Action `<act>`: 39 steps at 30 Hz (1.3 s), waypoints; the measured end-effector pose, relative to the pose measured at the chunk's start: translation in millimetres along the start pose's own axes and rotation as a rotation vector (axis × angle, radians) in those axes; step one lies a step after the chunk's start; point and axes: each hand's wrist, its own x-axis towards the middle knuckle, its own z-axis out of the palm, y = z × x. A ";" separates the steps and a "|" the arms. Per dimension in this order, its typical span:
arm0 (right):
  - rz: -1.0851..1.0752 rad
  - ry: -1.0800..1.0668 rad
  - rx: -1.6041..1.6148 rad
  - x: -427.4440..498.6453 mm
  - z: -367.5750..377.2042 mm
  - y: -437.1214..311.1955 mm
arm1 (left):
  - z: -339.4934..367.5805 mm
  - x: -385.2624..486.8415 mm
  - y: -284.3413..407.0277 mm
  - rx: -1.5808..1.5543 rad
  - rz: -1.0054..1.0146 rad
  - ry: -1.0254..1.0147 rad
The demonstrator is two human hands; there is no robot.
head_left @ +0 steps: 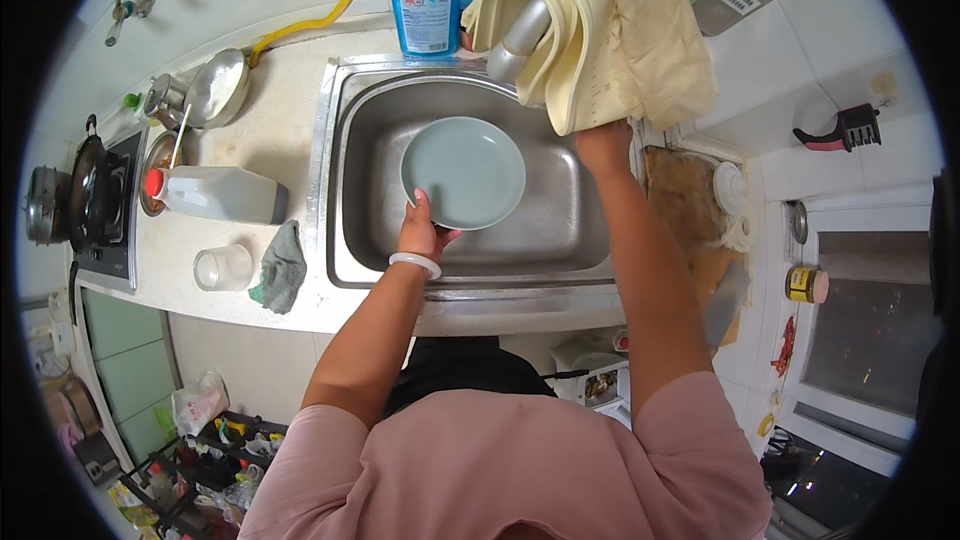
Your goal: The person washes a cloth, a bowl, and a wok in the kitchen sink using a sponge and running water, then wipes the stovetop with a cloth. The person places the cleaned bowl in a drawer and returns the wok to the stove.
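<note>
A pale green-grey round plate [466, 171] is held over the stainless steel sink [555, 199] by my left hand [421, 234]. The thumb lies on its near left rim and the fingers go beneath it. My right hand [604, 146] reaches up at the right side of the sink. Its fingers disappear behind a folded cream mat [600, 37], so what they touch is hidden. A thick silver faucet spout [523, 37] pokes out from the mat's folds. No water is seen running from it.
Left of the sink are a grey rag [282, 268], a glass jar [223, 268], a red-capped plastic jug [221, 195] and a metal pan [217, 88]. A blue soap bottle [425, 4] stands behind. On the right lies a cleaver [727, 302].
</note>
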 end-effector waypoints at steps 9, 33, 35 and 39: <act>0.166 -0.195 0.117 -6.4 -7.7 -9.8 | 0.6 10.7 1.5 -0.086 0.048 0.110; 1.301 -0.638 1.542 -84.6 -27.1 -148.5 | -38.1 83.4 -36.5 0.817 0.001 0.449; 1.349 -0.614 1.529 -94.6 -18.3 -145.0 | 19.2 37.5 -46.3 0.239 -0.125 0.459; 1.238 -0.848 1.690 -80.9 -19.1 -95.2 | -10.3 60.6 8.8 0.703 -0.184 0.194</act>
